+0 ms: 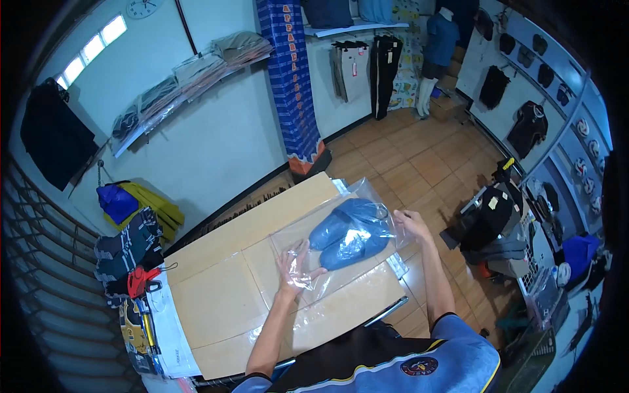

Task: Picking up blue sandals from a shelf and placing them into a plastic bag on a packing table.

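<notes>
A pair of blue slide sandals (350,238) lies side by side inside a clear plastic bag (314,290) on a cardboard-covered table (216,314). My left hand (295,267) is at the bag's left part, under its film, fingers spread, with the fingertips close to the rounded ends of the sandals. Whether it presses on them is hard to tell. At the bag's far right end, my right hand (412,223) pinches the plastic edge between thumb and fingers. Glare on the film hides part of the sandals.
Left on the table are a red tape dispenser (141,281), folded socks (128,245) and a white sheet (172,329). A blue wrapped pillar (290,88) stands beyond the far edge. Caps and goods crowd a rack (496,221) at right, across the tiled floor (388,147).
</notes>
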The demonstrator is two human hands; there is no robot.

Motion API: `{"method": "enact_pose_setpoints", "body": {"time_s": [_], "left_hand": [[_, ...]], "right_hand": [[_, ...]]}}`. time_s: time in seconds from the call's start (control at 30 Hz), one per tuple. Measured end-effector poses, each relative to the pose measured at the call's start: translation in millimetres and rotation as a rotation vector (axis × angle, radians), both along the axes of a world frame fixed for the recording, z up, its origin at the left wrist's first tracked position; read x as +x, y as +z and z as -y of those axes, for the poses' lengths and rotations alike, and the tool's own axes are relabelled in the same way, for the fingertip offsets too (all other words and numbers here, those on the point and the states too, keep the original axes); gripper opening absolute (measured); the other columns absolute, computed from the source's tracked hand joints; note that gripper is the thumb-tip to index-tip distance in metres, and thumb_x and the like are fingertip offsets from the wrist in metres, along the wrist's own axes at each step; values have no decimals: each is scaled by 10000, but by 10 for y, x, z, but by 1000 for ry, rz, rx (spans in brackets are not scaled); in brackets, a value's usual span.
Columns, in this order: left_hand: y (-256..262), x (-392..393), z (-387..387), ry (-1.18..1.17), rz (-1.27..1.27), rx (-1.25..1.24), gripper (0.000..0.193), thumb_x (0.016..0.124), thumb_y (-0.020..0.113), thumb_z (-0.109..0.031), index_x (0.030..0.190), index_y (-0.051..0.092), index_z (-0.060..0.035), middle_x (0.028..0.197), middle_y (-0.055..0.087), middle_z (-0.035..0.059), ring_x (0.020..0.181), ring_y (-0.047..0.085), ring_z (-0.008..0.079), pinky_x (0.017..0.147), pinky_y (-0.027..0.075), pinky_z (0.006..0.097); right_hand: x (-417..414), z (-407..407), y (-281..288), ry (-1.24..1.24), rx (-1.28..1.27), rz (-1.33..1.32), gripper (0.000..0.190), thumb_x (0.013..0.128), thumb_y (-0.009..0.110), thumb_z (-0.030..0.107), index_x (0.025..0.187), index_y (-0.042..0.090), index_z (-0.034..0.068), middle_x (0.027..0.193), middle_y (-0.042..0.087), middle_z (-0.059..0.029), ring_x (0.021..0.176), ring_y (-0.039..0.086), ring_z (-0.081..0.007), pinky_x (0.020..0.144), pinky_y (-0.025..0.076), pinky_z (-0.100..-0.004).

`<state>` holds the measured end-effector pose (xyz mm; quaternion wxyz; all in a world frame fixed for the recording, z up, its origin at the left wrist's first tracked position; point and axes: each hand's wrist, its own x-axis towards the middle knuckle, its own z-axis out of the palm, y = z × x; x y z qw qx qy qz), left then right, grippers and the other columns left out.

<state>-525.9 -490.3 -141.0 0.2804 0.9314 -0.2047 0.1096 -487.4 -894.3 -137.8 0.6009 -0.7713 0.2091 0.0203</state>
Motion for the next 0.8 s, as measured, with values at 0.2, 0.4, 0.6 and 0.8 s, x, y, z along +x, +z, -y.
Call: {"method": "enact_pose_setpoints", "body": {"time_s": [0.2, 0.4, 0.6, 0.8], "left_hand": [[10, -7, 87, 39, -70, 36, 1042, 602, 826, -596, 1450, 456, -117, 1433, 481, 139, 1309, 418, 362, 1099, 292, 552], [89, -145, 57, 96, -15, -1, 960, 597, 878, -491, 1371, 502, -63, 1384, 512, 155, 1252, 475, 362, 1062, 351, 497], [15, -393, -222, 239, -2, -59, 657, 716, 813, -387, 1246, 603, -59, 1346, 541, 160, 1246, 486, 355, 1053, 351, 472], [100, -527, -231, 349, -26, -181, 517, 741, 788, -318, 1164, 638, -62, 1312, 570, 150, 1230, 496, 347, 1043, 368, 468]], "right_hand": [[317, -41, -43, 156, 200, -86, 240, 941, 647, 265, 905, 671, 28, 727, 590, -7, 657, 513, -94, 606, 425, -251], [359, -88, -82, 120, 318, -105, 147, 941, 634, 189, 830, 641, 91, 702, 582, 21, 586, 497, -74, 536, 371, -226], [412, 158, -207, -8, 333, -7, 189, 953, 583, 197, 819, 632, 74, 721, 595, -9, 652, 535, -99, 583, 414, -254], [474, 1122, -60, -225, 352, 216, 201, 931, 522, 170, 843, 648, 40, 840, 658, -62, 803, 595, -168, 796, 458, -306]]}}
